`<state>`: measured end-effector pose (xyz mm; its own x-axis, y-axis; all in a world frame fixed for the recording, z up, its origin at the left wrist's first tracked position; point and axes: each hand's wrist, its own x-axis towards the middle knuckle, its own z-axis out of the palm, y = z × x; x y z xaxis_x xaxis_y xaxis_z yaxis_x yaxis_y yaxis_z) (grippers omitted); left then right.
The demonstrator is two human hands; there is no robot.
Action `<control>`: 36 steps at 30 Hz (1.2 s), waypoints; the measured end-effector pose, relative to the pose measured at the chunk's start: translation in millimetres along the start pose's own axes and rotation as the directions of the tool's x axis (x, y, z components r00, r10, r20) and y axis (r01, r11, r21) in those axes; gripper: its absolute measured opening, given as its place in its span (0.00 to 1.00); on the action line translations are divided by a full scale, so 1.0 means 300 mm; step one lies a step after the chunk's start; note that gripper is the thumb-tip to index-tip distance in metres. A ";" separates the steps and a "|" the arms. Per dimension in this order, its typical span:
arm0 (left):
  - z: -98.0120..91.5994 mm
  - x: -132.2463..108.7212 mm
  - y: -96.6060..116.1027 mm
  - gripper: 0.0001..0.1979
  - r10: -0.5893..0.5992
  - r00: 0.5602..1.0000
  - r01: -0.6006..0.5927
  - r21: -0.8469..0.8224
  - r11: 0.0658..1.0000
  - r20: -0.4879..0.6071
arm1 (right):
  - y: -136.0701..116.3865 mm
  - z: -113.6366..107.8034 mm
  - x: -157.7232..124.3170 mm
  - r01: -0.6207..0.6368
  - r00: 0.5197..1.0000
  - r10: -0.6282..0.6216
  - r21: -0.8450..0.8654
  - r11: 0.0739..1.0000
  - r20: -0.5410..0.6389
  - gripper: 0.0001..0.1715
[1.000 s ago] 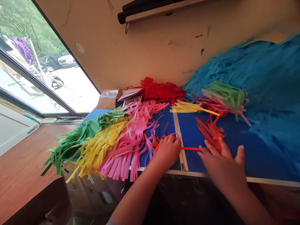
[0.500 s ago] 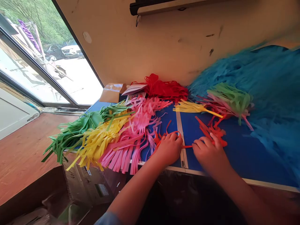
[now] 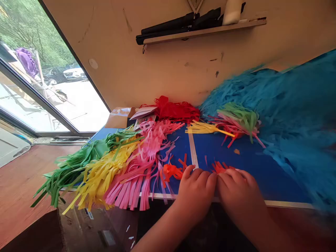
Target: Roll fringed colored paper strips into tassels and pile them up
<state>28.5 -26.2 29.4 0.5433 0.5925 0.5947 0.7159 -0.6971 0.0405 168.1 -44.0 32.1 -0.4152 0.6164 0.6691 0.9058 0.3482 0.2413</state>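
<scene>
My left hand [image 3: 195, 196] and my right hand [image 3: 238, 192] lie side by side at the near edge of the blue tabletop [image 3: 252, 164], fingers curled and almost touching. Both rest on a red paper fringe [image 3: 219, 167], whose strips run under my fingers and are partly hidden. Just left of my left hand sits a curled orange-red paper bunch [image 3: 170, 171]. A thin pale seam strip [image 3: 193, 150] crosses the tabletop above my left hand.
Green, yellow and pink paper fringes [image 3: 136, 168] lie overlapping on the left and hang past the table edge. A red pile [image 3: 175, 110] stands at the back, with a mixed bunch [image 3: 238, 120] beside it. A blue fringe mass [image 3: 294, 112] rises on the right. A window [image 3: 52, 87] is at left.
My right hand has slid left to meet my left hand, and the red fringe has moved with it toward the near edge. The view has also shifted slightly.
</scene>
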 end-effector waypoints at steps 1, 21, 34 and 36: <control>-0.001 0.002 0.010 0.09 0.002 0.999 -0.002 -0.012 1.000 -0.044 | 0.003 -0.007 -0.009 -0.016 1.000 0.016 0.017 1.000 0.000 0.16; -0.044 -0.009 0.144 0.10 -0.041 0.986 0.005 -0.219 0.976 -0.162 | 0.005 -0.223 -0.141 -0.082 0.995 0.081 0.016 0.997 0.056 0.13; -0.043 -0.030 0.157 0.10 -0.212 0.921 0.043 -0.455 0.889 -0.328 | -0.018 -0.182 -0.085 -0.705 0.389 0.260 0.468 -0.533 0.884 0.21; -0.028 -0.034 0.162 0.11 -0.267 0.919 0.059 -0.568 0.821 -0.289 | -0.027 -0.170 -0.079 -0.667 0.401 0.241 0.463 -0.584 0.883 0.20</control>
<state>54.1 -69.5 32.2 0.1817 0.6137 0.7684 0.3711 -0.7664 0.5243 174.9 -97.5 50.2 -0.0225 0.9555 -0.2942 -0.2911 -0.2878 -0.9124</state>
